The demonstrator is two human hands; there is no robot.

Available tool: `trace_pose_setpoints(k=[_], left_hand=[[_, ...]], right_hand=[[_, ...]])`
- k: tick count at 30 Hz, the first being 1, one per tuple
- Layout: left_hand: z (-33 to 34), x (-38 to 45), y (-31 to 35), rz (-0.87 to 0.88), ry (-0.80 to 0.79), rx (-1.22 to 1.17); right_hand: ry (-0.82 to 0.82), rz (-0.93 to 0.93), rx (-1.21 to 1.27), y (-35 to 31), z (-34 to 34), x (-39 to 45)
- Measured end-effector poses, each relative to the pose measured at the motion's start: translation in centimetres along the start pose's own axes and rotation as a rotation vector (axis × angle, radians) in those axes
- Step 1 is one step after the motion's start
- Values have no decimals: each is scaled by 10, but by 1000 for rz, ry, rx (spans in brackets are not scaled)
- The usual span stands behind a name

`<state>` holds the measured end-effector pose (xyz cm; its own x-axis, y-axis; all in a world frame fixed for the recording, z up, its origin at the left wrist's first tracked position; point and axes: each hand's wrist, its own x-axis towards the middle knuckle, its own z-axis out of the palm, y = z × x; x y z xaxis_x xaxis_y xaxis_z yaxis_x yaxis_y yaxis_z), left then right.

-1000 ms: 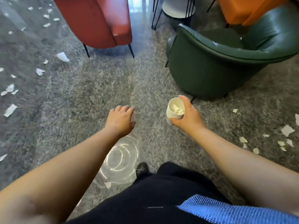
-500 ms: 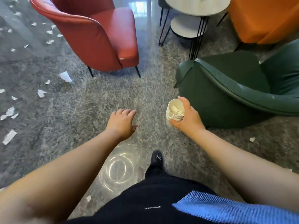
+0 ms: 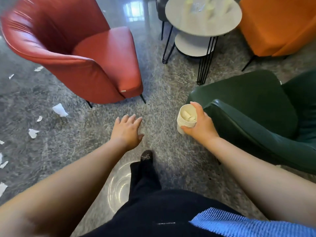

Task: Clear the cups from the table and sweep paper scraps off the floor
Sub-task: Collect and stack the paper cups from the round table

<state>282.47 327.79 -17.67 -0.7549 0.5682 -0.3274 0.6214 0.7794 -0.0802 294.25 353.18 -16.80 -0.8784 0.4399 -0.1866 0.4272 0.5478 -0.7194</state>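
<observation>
While the person stands on the grey floor with one dark shoe (image 3: 146,156) forward, both bare arms reach out ahead. The left hand (image 3: 127,132) hangs over the floor with its fingers spread and relaxed, holding nothing. To its right, the right hand (image 3: 199,124) has fingers and thumb wrapped round a stack of paper cups (image 3: 186,118), held upright with its mouth tipped a little toward the person; crumpled paper lies in the top cup. The stack is just beside the near arm of the green chair (image 3: 253,115). Paper scraps (image 3: 59,109) lie on the floor well off to the left, beyond the left hand and near the red chair (image 3: 82,53). Farther on and to the right stands the round table (image 3: 203,16), between the red and orange chair (image 3: 280,26); pale blurred shapes on its top may be more cups, though I cannot tell. If so, they lie straight ahead of the stack, nearer the right hand, while the free left hand would be the one to reach.
</observation>
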Motion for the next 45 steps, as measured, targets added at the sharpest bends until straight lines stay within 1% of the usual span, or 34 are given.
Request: trace_pose_setpoints(k=[5, 8, 14, 18, 25, 30, 39, 45], left_hand=[[-30, 104, -38, 108, 23, 20], [-53, 155, -48, 191, 35, 33], [-89, 249, -49, 321, 53, 51], [-106, 314, -39, 398, 64, 57], [-145, 438, -26, 439, 75, 80], [-180, 508, -23, 422, 106, 55], [-216, 612, -17, 447, 83, 44], [-248, 719, -11, 524, 94, 19]], right_hand=[[88, 61, -4, -18, 2, 80], [141, 104, 20, -28, 0, 117], [251, 186, 26, -36, -12, 176], [283, 224, 21, -32, -28, 225], [342, 239, 61, -19, -69, 341], [345, 221, 58, -16, -102, 414], [384, 237, 83, -12, -134, 513], [462, 304, 76, -9, -157, 591]])
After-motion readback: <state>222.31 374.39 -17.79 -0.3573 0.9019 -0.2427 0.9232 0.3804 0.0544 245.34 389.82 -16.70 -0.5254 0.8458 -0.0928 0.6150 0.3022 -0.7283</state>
